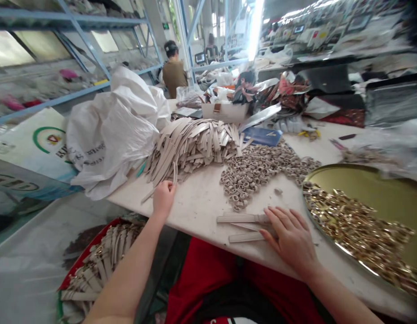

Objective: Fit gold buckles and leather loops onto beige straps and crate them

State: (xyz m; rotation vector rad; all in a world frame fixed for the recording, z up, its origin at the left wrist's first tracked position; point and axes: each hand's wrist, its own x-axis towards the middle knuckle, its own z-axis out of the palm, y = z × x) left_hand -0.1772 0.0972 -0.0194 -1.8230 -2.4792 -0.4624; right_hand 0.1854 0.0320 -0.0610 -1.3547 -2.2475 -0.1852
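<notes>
My left hand is closed on a narrow grey-beige strap, which sticks up from the fingers. Just beyond it lies a large heap of similar straps. My right hand rests palm down, fingers stretched out, over the ends of a few straps lying flat near the table's front edge. Behind that hand spreads a pile of small grey-beige loops. At the right, a round gold-coloured tray holds many shiny gold metal pieces, too small to tell their kind.
A red-rimmed basket of straps with metal fittings stands below the table at left. A white woven sack leans by the table's left edge. A blue box and plastic-wrapped materials lie farther back. A person is in the background.
</notes>
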